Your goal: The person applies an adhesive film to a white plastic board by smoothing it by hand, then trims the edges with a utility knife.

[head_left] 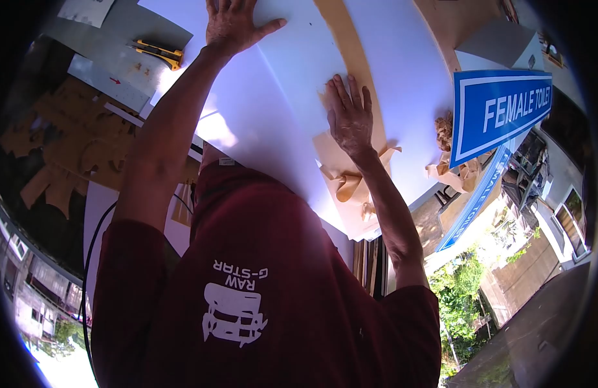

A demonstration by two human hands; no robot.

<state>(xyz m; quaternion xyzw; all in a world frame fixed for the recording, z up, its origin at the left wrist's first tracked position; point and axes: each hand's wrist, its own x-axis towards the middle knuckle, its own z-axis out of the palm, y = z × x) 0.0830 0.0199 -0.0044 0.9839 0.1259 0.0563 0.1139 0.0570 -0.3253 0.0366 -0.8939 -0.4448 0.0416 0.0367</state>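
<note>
My left hand (232,24) lies flat on a large whitish sheet (283,123), its thumb spread to the side and its fingertips cut off by the top edge of view. My right hand (351,119) rests palm down on the same sheet with fingers stretched out. It is over the edge of a long brown paper-like strip (351,45) that runs along the sheet. Below my right wrist, a curled, crumpled piece of brown paper (351,186) lies at the near edge. Neither hand holds anything visible.
A yellow-and-black utility knife (158,54) lies at upper left. Brown scraps (72,129) are piled at left. A blue "FEMALE TOILET" sign (503,113) stands at right, with crumpled brown paper (444,132) beside it. A black cable (87,278) hangs at left.
</note>
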